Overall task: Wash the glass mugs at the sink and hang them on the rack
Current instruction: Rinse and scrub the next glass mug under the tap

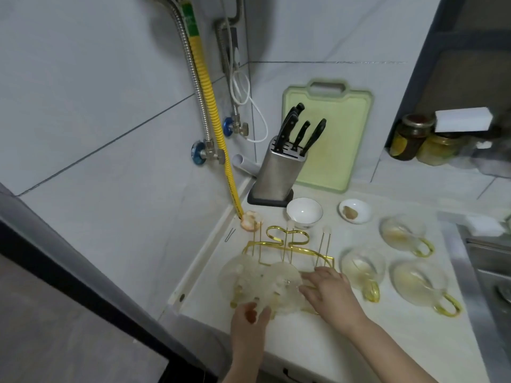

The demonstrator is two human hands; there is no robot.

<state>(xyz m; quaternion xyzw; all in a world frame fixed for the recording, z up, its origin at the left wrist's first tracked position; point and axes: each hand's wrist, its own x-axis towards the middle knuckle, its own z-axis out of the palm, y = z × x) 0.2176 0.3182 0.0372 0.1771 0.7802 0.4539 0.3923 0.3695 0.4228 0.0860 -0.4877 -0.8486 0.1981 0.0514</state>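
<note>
1. White counter [318,341] in a tiled corner; gold rack [287,246] at centre.
2. Left grip [250,313] pinches a glass mug [279,283] on the rack.
3. Right grip [329,288], fingers straight, touches it.
4. Three mugs [362,268] lie at 3 o'clock, near the sink [495,272].

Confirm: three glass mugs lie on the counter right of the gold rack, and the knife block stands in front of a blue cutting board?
Not quite. The head view shows the cutting board behind the knife block is pale green, not blue. Three glass mugs do lie right of the gold rack.
</note>
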